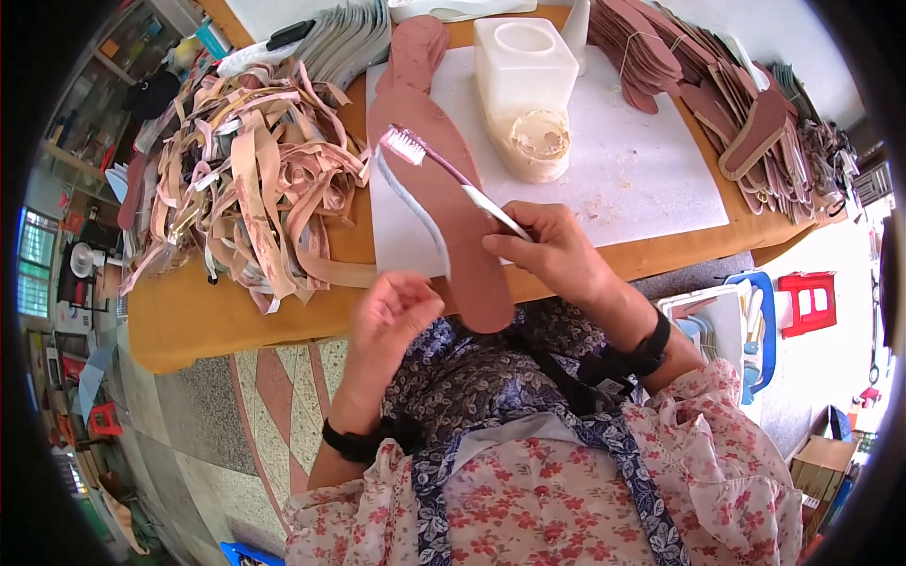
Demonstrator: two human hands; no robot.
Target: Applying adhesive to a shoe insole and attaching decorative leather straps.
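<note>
Orange-tan wood makes up the table [203,311], which fills the upper half of the frame and bends with the lens. A white sheet [642,160] covers its middle right. On the upper left lies a big tangle of pink and tan strips [250,179], spilling toward the table's near edge. Along the upper right, stacks of brown insoles [727,104] fan out to the table's corner, some tied with string. At top centre a white plastic jug [524,57] with its top cut open stands on the sheet, and just in front of it, touching, sits a round tub of pale paste [540,141].

A single brown insole [444,189] runs from the top centre down to the frame's middle, its near end over the table's edge, with a white strip [420,212] curving along its left side. Another insole [420,47] lies beyond its far tip.

The right hand [552,250], centre frame, pinches the white handle of a toothbrush [453,174], whose bristled head points up-left over the insole. The left hand [396,316], just lower left, is curled at the insole's near end; whether it grips the insole I cannot tell. Both wrists wear black bands.

At lower right, off the table, a red stool [810,302] stands on the floor.
</note>
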